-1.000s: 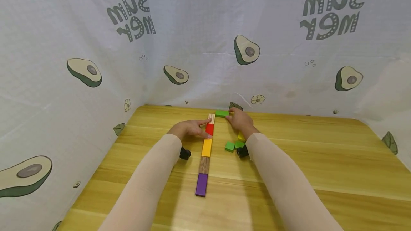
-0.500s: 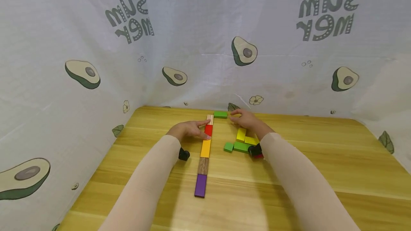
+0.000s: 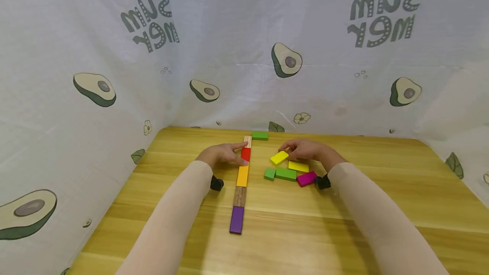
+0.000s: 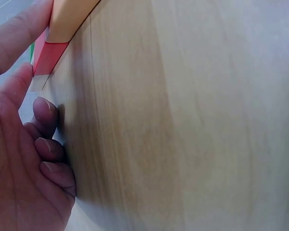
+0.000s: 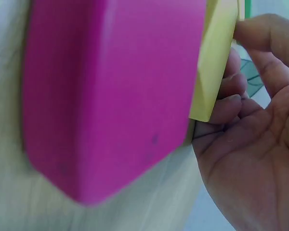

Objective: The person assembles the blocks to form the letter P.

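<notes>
A straight row of blocks lies on the wooden table: pale wood (image 3: 248,140), red (image 3: 245,153), orange (image 3: 242,176), dark brown (image 3: 240,196) and purple (image 3: 236,220). My left hand (image 3: 226,154) touches the row's far part with extended index finger and thumb. Its other fingers curl loosely beside the red block in the left wrist view. At the row's far end, a green block (image 3: 260,136) sits crosswise. My right hand (image 3: 304,150) pinches a slanted yellow block (image 3: 279,157) between thumb and index finger. A second yellow block (image 3: 298,166) lies just below that hand.
Near the right hand lie a small green cube (image 3: 269,174), a longer green block (image 3: 286,174) and a magenta block (image 3: 307,178), which looms large in the right wrist view. A white curtain (image 3: 244,63) with avocado prints hangs behind the table (image 3: 172,224).
My right hand has left the green block at the far end and come back toward the near right. The yellow block it pinches has turned and shifted left. The left hand stays at the row.
</notes>
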`<action>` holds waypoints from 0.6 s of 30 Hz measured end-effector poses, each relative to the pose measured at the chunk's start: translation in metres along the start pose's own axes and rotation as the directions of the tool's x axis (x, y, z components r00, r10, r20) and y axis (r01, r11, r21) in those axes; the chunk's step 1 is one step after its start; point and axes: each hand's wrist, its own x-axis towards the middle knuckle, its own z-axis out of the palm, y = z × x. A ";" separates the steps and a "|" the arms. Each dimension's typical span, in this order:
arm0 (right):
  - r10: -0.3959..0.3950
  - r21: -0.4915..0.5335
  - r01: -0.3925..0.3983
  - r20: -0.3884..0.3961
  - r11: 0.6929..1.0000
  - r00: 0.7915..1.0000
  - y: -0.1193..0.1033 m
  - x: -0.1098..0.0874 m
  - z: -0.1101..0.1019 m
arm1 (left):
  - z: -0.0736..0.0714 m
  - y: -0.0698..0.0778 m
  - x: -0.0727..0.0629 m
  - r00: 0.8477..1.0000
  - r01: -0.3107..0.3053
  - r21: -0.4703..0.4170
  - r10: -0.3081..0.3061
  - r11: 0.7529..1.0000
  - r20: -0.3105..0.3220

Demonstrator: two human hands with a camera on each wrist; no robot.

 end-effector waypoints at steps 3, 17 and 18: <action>0.021 -0.025 -0.023 -0.064 0.999 0.998 -0.001 0.004 0.001 | -0.001 -0.003 0.000 1.000 0.000 0.003 0.000 1.000 -0.003; 0.151 0.224 -0.098 -0.234 0.970 0.961 0.002 0.020 0.001 | -0.001 -0.002 0.000 1.000 -0.030 0.021 0.030 0.999 0.000; 0.167 0.257 -0.103 -0.243 0.961 0.956 0.003 0.021 0.002 | -0.002 -0.002 0.000 1.000 -0.030 0.018 0.030 0.999 0.002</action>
